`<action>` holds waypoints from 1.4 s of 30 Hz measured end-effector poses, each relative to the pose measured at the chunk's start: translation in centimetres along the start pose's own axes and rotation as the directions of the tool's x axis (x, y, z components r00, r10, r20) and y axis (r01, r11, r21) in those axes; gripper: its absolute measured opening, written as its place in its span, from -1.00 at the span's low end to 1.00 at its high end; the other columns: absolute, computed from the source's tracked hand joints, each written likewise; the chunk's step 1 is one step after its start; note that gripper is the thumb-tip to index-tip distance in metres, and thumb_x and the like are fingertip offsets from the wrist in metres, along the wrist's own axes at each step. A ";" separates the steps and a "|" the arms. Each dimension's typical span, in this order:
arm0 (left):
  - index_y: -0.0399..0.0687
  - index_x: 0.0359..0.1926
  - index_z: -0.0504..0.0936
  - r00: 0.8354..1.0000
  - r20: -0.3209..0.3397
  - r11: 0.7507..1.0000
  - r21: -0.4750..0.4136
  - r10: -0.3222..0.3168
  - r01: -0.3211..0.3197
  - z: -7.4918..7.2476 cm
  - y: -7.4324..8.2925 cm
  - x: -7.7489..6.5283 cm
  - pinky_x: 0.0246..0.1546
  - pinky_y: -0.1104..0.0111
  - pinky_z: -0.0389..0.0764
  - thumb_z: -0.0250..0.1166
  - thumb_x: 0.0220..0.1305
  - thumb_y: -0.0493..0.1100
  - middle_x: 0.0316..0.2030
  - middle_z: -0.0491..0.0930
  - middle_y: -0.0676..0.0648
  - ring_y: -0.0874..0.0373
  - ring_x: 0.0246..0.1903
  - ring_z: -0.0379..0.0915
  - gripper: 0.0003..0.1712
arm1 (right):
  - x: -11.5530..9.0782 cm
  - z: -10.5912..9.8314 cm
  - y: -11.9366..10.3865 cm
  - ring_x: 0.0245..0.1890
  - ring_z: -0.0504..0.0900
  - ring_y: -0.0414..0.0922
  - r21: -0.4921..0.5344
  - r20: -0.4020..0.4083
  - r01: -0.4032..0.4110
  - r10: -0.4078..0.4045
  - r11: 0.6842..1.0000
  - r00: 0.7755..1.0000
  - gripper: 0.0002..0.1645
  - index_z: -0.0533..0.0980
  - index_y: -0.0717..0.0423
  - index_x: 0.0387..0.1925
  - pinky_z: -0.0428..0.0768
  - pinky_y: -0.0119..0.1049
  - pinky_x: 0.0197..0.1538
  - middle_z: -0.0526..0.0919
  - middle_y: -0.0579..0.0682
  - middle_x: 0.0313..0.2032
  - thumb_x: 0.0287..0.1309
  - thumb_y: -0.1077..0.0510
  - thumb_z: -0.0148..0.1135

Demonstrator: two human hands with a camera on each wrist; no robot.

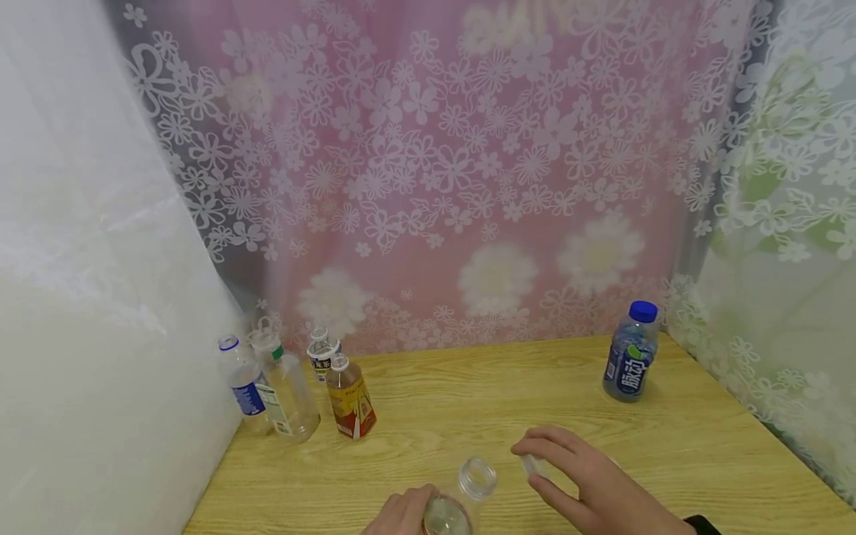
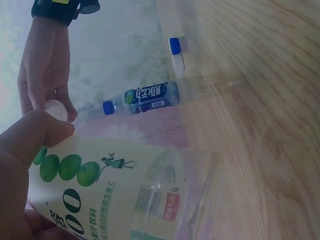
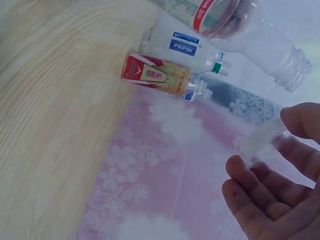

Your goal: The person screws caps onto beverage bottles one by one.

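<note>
My left hand [image 1: 403,511] grips a clear plastic bottle [image 2: 165,200] around its body, near the front edge of the view. A pale label with green fruit wraps the bottle, and its threaded mouth [image 1: 478,479] is uncapped. To the right of that mouth, my right hand [image 1: 588,479] pinches a clear whitish bottle cap [image 3: 264,142] between thumb and fingers. A gap separates the cap from the bottle's mouth in the right wrist view. The left fingers behind the bottle are mostly hidden.
On the wooden table [image 1: 468,401], several uncapped bottles stand at the back left, among them a tea bottle with a red-yellow label [image 1: 352,405]. A blue-capped bottle [image 1: 631,357] stands at the back right. Blue [image 2: 174,46] and white caps [image 2: 178,65] show in the left wrist view. Curtains enclose the table.
</note>
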State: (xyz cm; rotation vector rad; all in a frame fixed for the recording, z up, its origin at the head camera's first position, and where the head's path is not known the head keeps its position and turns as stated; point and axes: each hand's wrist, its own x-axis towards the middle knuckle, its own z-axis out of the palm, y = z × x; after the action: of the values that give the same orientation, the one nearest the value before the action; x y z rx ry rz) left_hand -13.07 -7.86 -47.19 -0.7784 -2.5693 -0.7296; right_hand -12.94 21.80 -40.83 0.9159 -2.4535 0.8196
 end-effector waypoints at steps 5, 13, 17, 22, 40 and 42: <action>0.14 -0.01 0.61 1.000 -0.028 0.999 0.032 0.004 -0.003 0.3 0.1 0.0 -0.51 0.50 0.47 0.23 0.21 0.47 -0.25 0.65 0.21 0.44 -0.33 0.47 -0.39 | 0.5 -0.1 -0.8 0.01 0.55 -0.34 0.025 -0.057 0.030 -0.029 0.999 0.998 -0.42 0.43 -0.26 0.24 0.61 -0.41 -0.09 0.53 -0.32 0.10 0.27 0.23 0.34; 0.11 -0.03 0.63 1.000 -0.013 0.999 0.043 -0.004 0.004 0.5 0.1 0.0 -0.50 0.50 0.49 0.24 0.20 0.48 -0.27 0.66 0.19 0.43 -0.34 0.48 -0.37 | 1.3 -0.5 -1.9 0.05 0.57 -0.29 0.196 -0.057 0.030 -0.019 0.980 0.998 -0.47 0.38 -0.12 0.21 0.61 -0.39 0.05 0.54 -0.21 0.10 0.29 0.29 0.30; 0.11 0.01 0.61 0.996 0.079 0.999 0.023 -0.048 0.046 0.0 0.3 0.1 -0.46 0.48 0.51 0.19 0.20 0.53 -0.22 0.64 0.22 0.43 -0.30 0.46 -0.31 | 1.3 -0.4 -2.4 0.08 0.57 -0.27 0.259 -0.071 0.030 -0.012 0.965 0.997 -0.52 0.36 -0.07 0.10 0.60 -0.38 0.11 0.53 -0.16 0.11 0.27 0.34 0.30; 0.09 0.02 0.62 0.996 0.083 0.999 0.033 -0.035 0.032 0.2 0.4 0.1 -0.45 0.47 0.51 0.17 0.23 0.50 -0.22 0.65 0.21 0.39 -0.29 0.49 -0.32 | 1.5 0.0 -2.7 0.05 0.60 -0.21 0.341 -0.147 0.085 -0.036 0.936 0.988 -0.53 0.37 0.02 -0.02 0.63 -0.39 0.06 0.57 -0.03 0.07 0.17 0.46 0.32; 0.11 -0.04 0.64 1.000 0.011 0.997 0.081 -0.002 0.001 0.8 0.9 0.1 -0.46 0.49 0.50 0.17 0.27 0.46 -0.27 0.64 0.24 0.42 -0.32 0.48 -0.40 | 1.2 1.4 -3.5 0.05 0.63 -0.19 0.481 -0.036 0.052 -0.039 0.875 0.999 -0.65 0.36 -0.03 -0.10 0.68 -0.32 -0.05 0.60 0.04 0.10 0.29 0.42 0.22; 0.10 -0.04 0.64 1.000 -0.004 0.998 0.068 0.009 -0.009 0.9 0.8 -0.1 -0.47 0.51 0.48 0.18 0.24 0.48 -0.28 0.65 0.23 0.44 -0.34 0.46 -0.37 | 1.2 1.6 -3.5 0.06 0.63 -0.18 0.480 -0.032 0.058 -0.049 0.876 0.998 -0.65 0.38 -0.03 -0.06 0.69 -0.30 -0.05 0.60 0.05 0.11 0.30 0.41 0.22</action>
State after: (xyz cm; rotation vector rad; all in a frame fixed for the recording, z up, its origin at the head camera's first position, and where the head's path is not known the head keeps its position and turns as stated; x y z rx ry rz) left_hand -12.69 -6.79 -47.58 -0.7655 -2.5705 -0.6363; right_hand -11.58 18.06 -40.01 1.1276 -2.2279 1.4511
